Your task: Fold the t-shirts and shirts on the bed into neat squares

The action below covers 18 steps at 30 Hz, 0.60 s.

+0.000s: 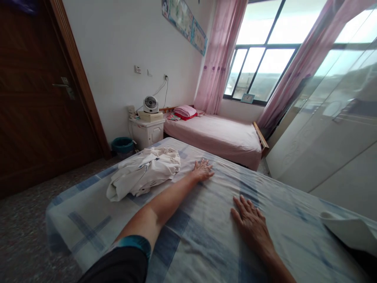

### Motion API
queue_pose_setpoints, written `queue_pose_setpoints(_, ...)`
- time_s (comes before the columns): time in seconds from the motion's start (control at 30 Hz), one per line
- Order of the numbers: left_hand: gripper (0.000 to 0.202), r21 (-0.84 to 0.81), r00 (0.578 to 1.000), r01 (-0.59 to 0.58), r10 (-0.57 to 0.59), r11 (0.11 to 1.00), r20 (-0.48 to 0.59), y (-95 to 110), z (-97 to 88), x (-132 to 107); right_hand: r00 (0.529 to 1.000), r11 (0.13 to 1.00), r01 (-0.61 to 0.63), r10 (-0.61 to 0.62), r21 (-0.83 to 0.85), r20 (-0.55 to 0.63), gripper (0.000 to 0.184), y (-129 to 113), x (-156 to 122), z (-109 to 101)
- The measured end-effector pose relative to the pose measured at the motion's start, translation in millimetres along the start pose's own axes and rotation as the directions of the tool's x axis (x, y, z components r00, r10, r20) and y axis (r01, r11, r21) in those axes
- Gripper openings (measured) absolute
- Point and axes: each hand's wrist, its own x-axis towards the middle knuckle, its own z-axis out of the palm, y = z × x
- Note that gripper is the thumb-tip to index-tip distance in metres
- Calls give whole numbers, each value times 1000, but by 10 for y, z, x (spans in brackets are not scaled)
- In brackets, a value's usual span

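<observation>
A blue and white checked bedsheet [206, 232] covers the bed in front of me, with shallow wrinkles around my hands. My left hand [203, 170] reaches far across and rests on the sheet, fingers spread, holding nothing. Closer to me on the right, my right hand [250, 224] lies flat on the same sheet with its fingers apart. To the left of my left forearm sits a crumpled heap of white cloth [147, 171] with small dark marks; it is apart from both hands.
Beyond stands a second bed [218, 131] with a pink sheet and folded bedding [185, 111]. A white nightstand [149, 131] carries a small fan [151, 103], beside a teal bin [123, 145]. A white wardrobe [318, 133] lines the right; a white object [350, 230] lies at the right edge.
</observation>
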Motion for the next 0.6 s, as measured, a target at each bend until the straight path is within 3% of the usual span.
queue_pose_setpoints(0.17, 53, 184, 992, 125, -116, 975, -57, -469, -444, -794, 999, 1000, 6, -6, -2, -48, 56, 34, 10, 70)
queue_pose_setpoints(0.33, 51, 274, 932, 353, -311, 895, -186, -933, -683, -1429, 993, 1000, 28, -29, -11, -117, 52, 64, 38, 142)
queue_pose_setpoints(0.47, 37, 169, 906, 380, -329, 910, -267, -1124, -786, -1499, 996, 1000, 15, -15, -3, -90, 51, 57, 32, 112)
queue_pose_setpoints(0.6, 32, 55, 868, 382, -338, 923, -365, -1093, -1166, -1329, 997, 1000, 13, -11, 21, -74, 51, 36, 9, 74)
